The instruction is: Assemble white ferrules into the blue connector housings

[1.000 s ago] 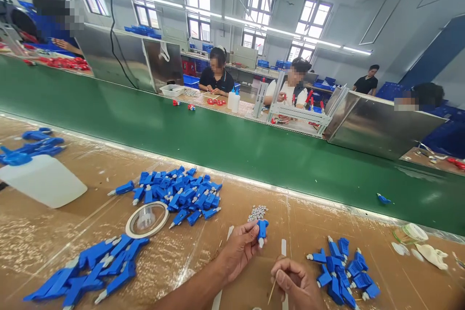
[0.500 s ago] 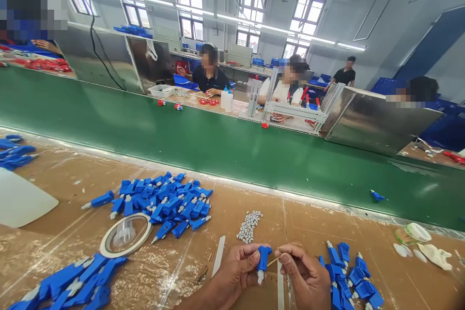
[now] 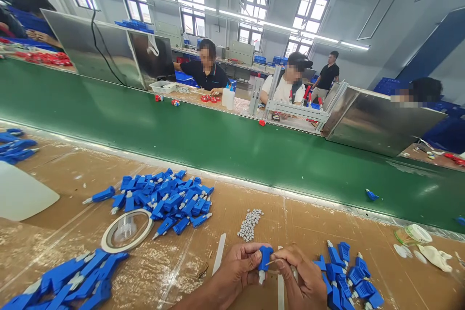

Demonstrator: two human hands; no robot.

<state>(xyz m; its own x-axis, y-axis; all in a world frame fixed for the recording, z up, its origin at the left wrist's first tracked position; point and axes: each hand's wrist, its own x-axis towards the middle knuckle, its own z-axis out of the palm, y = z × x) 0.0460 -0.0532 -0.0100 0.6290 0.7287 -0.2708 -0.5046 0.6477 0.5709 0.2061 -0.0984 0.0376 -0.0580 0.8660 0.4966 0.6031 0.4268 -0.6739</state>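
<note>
Between the thumb and fingers of my left hand (image 3: 241, 269) is a blue plastic part (image 3: 265, 257), its pale tip pointing down toward me. My right hand (image 3: 303, 271) pinches a thin wooden stick (image 3: 271, 262), whose end meets the side of the blue part. Just beyond my hands lies a small heap of grey-white pieces (image 3: 250, 225). Similar blue parts with pale tips form a large pile (image 3: 170, 198) to the left and a smaller pile (image 3: 339, 271) beside my right hand.
A tape roll (image 3: 127, 230) lies left of centre, near another row of blue parts (image 3: 72, 276). A round tub (image 3: 416, 234) and a white crumpled piece (image 3: 434, 256) are at the right. Beyond the table runs a green conveyor belt (image 3: 218, 140), with people seated across it.
My right hand has moved slightly left, bringing the stick in against the blue part. Small red and blue items on the belt have shifted left.
</note>
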